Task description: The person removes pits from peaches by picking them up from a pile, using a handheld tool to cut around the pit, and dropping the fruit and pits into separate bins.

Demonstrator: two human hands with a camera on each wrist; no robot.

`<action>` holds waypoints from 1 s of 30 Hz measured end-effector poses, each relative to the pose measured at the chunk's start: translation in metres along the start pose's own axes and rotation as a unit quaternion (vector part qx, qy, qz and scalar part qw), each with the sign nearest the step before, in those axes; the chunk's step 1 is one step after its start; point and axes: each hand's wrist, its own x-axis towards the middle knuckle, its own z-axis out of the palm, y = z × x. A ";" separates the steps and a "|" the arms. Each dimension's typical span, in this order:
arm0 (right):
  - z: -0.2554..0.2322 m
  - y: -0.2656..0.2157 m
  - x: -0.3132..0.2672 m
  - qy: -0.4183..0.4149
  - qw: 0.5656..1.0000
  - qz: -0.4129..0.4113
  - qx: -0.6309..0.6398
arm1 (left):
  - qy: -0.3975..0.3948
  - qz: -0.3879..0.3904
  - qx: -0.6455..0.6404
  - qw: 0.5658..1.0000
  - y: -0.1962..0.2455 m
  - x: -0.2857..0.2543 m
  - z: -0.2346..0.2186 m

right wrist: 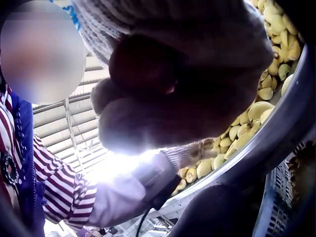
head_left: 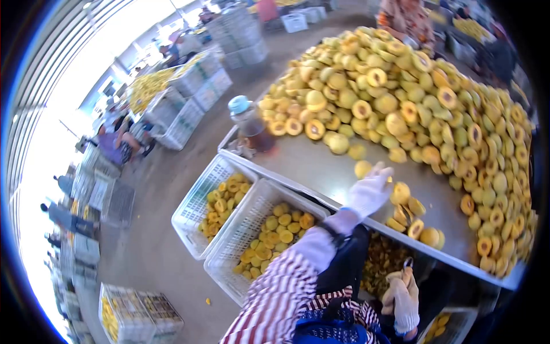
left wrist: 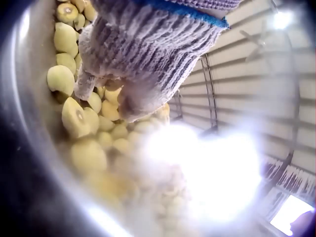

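Observation:
The gloved left hand (head_left: 369,190) reaches over the metal table (head_left: 321,175), its fingers extended beside a yellow fruit half (head_left: 362,168); contact is unclear. In the left wrist view this hand (left wrist: 143,59) hangs above many fruit halves (left wrist: 88,157). Low at the right of the head view, the gloved right hand (head_left: 403,301) grips a small tool with a metal loop (head_left: 408,262). Dark and close in the right wrist view, the right hand (right wrist: 163,98) has curled fingers. Several loose halves (head_left: 401,194) lie right of the left hand.
A large fruit heap (head_left: 395,103) covers the table's far and right sides. A blue-lidded bottle (head_left: 252,123) stands at its left corner. Two white crates (head_left: 215,243) of halves adjoin the near edge. Dark scraps (head_left: 384,266) lie below. People and stacked crates (head_left: 240,37) are beyond.

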 end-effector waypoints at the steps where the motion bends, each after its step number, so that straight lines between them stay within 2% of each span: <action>1: 0.000 0.000 -0.001 0.019 0.999 -0.018 -0.040 | 0.094 0.089 0.130 0.983 -0.019 0.020 0.033; 2: 0.001 -0.005 -0.004 0.010 0.999 -0.013 -0.040 | 0.047 0.058 0.161 0.984 -0.031 0.034 0.051; 4: 0.001 -0.016 -0.013 0.001 0.999 0.000 -0.034 | -0.057 -0.001 0.215 0.975 -0.031 0.051 0.058; 5: 0.002 -0.018 -0.013 0.010 1.000 -0.001 -0.028 | -0.086 -0.039 0.202 0.975 -0.033 0.054 0.062; 7: 0.001 -0.017 -0.009 0.012 0.999 -0.008 -0.036 | -0.146 -0.114 0.176 0.967 -0.009 0.050 0.040; 10: 0.006 -0.019 -0.006 0.007 1.000 -0.005 -0.021 | -0.205 -0.062 0.161 0.964 -0.025 0.036 0.034; 15: 0.005 -0.020 -0.006 -0.005 0.999 -0.034 -0.001 | -0.176 -0.136 -0.010 0.975 -0.009 0.001 0.007; 16: 0.004 -0.020 -0.007 -0.005 0.999 -0.038 0.012 | -0.180 -0.191 -0.073 0.962 0.010 -0.006 -0.007; 17: 0.003 -0.019 -0.008 -0.006 0.999 -0.039 0.026 | -0.191 -0.179 -0.173 0.949 0.011 -0.014 -0.004; 19: -0.003 -0.002 0.006 -0.007 0.996 -0.084 0.025 | -0.204 -0.139 -0.379 0.892 0.024 -0.038 0.004; 20: -0.007 0.006 0.012 -0.009 0.994 -0.107 0.023 | -0.205 -0.111 -0.483 0.844 0.039 -0.052 0.005; 22: -0.005 0.003 0.010 0.034 0.991 -0.123 0.030 | -0.248 -0.153 -0.665 0.687 0.069 -0.076 0.000; 23: -0.004 0.001 0.010 0.053 0.989 -0.131 0.032 | -0.231 -0.140 -0.708 0.652 0.080 -0.087 0.004; 24: -0.004 -0.001 0.010 0.066 0.986 -0.138 0.058 | -0.262 -0.144 -0.677 0.673 0.085 -0.092 0.003; 26: -0.007 -0.005 0.006 0.095 0.978 -0.150 0.106 | -0.245 -0.098 -0.605 0.751 0.086 -0.108 0.010; 28: -0.022 0.001 0.009 0.118 0.971 -0.184 0.096 | -0.265 -0.083 -0.578 0.768 0.091 -0.116 -0.009; 29: -0.028 0.000 0.008 0.142 0.972 -0.160 0.093 | -0.276 -0.075 -0.562 0.776 0.092 -0.119 -0.019; 30: -0.033 0.000 0.008 0.164 0.973 -0.135 0.090 | -0.326 -0.052 -0.512 0.793 0.089 -0.119 -0.023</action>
